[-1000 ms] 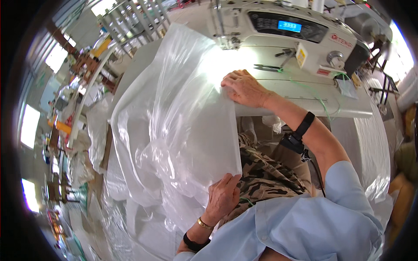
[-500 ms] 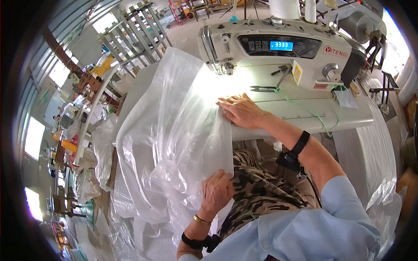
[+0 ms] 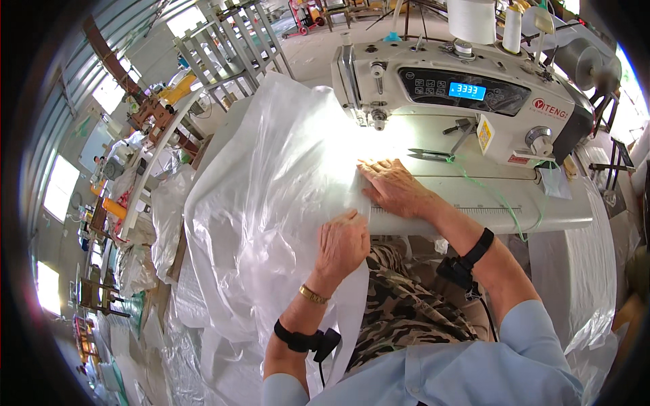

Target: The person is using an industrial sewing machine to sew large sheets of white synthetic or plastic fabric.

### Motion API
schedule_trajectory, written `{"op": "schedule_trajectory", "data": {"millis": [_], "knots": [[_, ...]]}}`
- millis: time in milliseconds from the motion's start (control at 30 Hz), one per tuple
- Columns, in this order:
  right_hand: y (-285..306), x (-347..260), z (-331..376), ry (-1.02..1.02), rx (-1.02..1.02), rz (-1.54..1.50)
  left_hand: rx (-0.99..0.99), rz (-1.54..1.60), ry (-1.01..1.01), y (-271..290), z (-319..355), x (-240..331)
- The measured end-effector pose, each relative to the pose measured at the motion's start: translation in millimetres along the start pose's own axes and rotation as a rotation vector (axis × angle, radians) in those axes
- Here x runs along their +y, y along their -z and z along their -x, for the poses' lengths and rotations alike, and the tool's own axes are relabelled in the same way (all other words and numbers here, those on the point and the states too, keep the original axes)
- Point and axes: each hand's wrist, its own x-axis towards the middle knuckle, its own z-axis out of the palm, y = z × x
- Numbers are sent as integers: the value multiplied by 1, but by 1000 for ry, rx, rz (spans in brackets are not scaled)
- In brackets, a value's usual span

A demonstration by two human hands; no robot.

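Note:
A large sheet of thin, translucent white plastic film drapes over the left side of the sewing table and down past my lap. My left hand is closed on its right edge, just in front of the tabletop. Ahead and to the right, my right hand lies palm down at the sheet's edge with its fingers stretched toward the needle area. Bright lamp light washes out the film under the head of the white sewing machine, so the needle and the sheet's far edge there cannot be made out.
Dark thread snips lie on the table behind my right hand, with green cord trailing from them to the front edge. White thread cones stand above the machine. A metal rack is at the far left. More plastic film hangs at the right.
My left hand has moved forward with the sheet's edge, closer to my right hand. My right hand stays flat by the needle area. The whole view has shifted slightly.

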Motion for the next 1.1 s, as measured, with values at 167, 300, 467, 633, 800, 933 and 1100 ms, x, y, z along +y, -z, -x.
{"op": "schedule_trajectory", "data": {"millis": [167, 300, 467, 633, 800, 933, 1100], "knots": [[1, -1, -1, -17, 13, 17, 70, -148, -24, -10, -38, -9], [5, -1, -4, -53, -28, 47, 16, -139, 44, -22, -67, -20], [3, 2, -6, -135, -2, -100, 45, -47, 149, -24, -89, -23], [-2, 8, -6, -133, 117, -152, 142, 214, 50, -3, -29, 3], [6, 4, 15, -91, 513, -376, 86, 94, 114, 5, 89, 51], [11, -34, 78, 58, 429, -290, -66, 285, 426, 3, 153, 73], [0, -103, 151, 324, -73, -228, -524, 700, 136, 9, 181, 83]]}}
